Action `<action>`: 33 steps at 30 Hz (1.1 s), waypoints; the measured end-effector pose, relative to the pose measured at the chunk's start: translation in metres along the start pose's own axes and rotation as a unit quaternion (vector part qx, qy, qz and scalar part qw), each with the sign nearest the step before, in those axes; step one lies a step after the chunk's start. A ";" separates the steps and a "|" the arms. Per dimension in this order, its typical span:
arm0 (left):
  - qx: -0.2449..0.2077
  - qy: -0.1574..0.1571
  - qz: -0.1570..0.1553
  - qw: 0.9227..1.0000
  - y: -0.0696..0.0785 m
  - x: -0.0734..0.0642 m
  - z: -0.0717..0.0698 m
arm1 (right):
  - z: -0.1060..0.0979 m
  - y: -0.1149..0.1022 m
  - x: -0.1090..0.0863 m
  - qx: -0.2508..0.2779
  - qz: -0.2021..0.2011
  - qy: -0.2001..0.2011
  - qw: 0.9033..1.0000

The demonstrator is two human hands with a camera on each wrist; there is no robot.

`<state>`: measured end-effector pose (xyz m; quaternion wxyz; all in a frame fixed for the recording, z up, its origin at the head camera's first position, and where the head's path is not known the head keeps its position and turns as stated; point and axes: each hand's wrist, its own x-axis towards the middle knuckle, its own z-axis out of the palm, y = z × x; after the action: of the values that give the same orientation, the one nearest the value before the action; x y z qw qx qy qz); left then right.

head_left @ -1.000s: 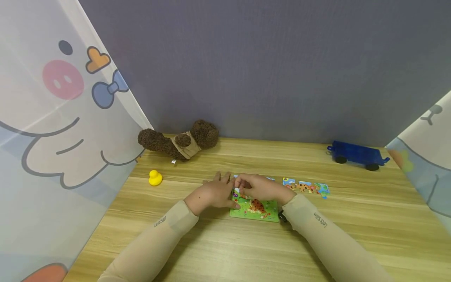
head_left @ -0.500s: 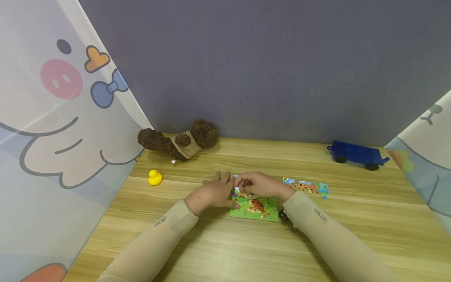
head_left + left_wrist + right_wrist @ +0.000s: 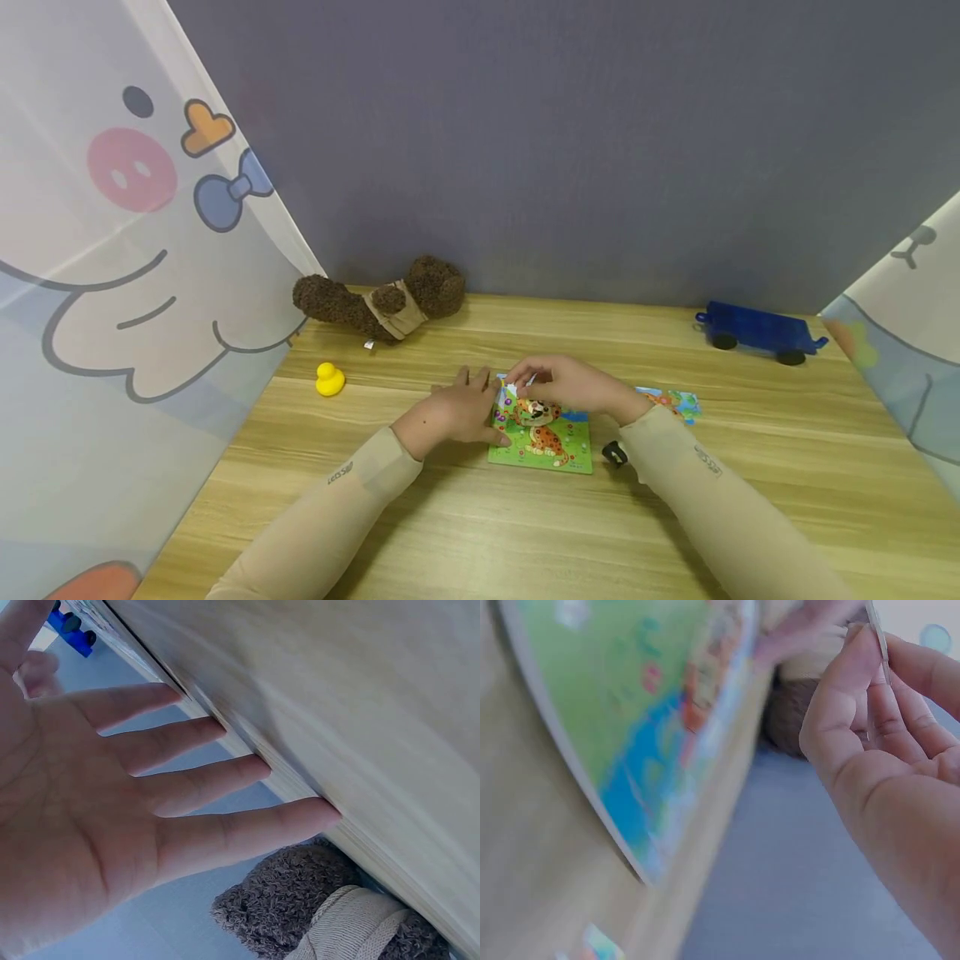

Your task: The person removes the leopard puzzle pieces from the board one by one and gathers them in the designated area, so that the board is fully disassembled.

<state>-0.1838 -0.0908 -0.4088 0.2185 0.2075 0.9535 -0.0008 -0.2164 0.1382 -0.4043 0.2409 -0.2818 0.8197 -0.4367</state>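
A jigsaw board (image 3: 551, 454) with a spotted leopard on green grass lies on the wooden table. My left hand (image 3: 457, 412) rests at its left edge; the left wrist view shows the fingers (image 3: 225, 829) straight, tips down at the tabletop. Over the board's upper part is my right hand (image 3: 566, 383). It pinches a thin puzzle piece (image 3: 878, 634) between thumb and forefinger, seen edge-on in the right wrist view, so its picture is hidden. More loose puzzle pieces (image 3: 682, 404) lie to the right, partly covered by the right wrist.
A brown teddy bear (image 3: 435, 287) lies at the back left, with a yellow rubber duck (image 3: 330, 380) in front of it. At the back right stands a blue toy wagon (image 3: 761, 327). A small black object (image 3: 615, 454) shows beneath the right wrist.
My right hand has shifted slightly right and up, uncovering the leopard's face, and its wrist now covers where the leftmost loose piece was. The left hand has stayed in place.
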 end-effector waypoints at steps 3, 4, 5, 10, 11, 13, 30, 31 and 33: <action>-0.009 0.000 -0.002 1.000 0.001 0.000 -0.001 | -0.015 -0.005 -0.010 0.000 -0.011 0.015 1.000; -0.010 0.000 -0.002 1.000 0.001 0.000 -0.001 | -0.020 -0.006 -0.015 -0.004 -0.014 0.021 1.000; -0.012 0.000 -0.002 1.000 0.002 0.000 -0.001 | -0.026 -0.006 -0.019 -0.007 -0.015 0.027 0.999; -0.013 0.002 -0.002 1.000 0.003 0.001 -0.002 | -0.053 -0.003 -0.044 -0.028 -0.011 0.067 0.997; -0.013 0.002 -0.003 1.000 0.003 0.001 -0.003 | -0.058 -0.001 -0.050 -0.031 -0.007 0.073 0.997; -0.014 0.001 -0.004 1.000 0.004 0.002 -0.003 | -0.067 0.003 -0.059 -0.038 0.002 0.079 0.996; -0.027 -0.006 -0.012 1.000 0.007 0.009 -0.004 | -0.083 0.072 -0.090 -0.033 0.012 -0.041 0.999; -0.028 -0.007 -0.014 1.000 0.007 0.010 -0.004 | -0.082 0.075 -0.089 -0.034 0.009 -0.042 0.998; -0.027 -0.008 -0.016 0.999 0.008 0.010 -0.005 | -0.081 0.079 -0.088 -0.031 0.001 -0.047 0.998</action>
<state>-0.1910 -0.0791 -0.4078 0.2312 0.1862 0.9547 0.0203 -0.2242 0.2809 -0.4172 0.2713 -0.3083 0.8209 -0.3970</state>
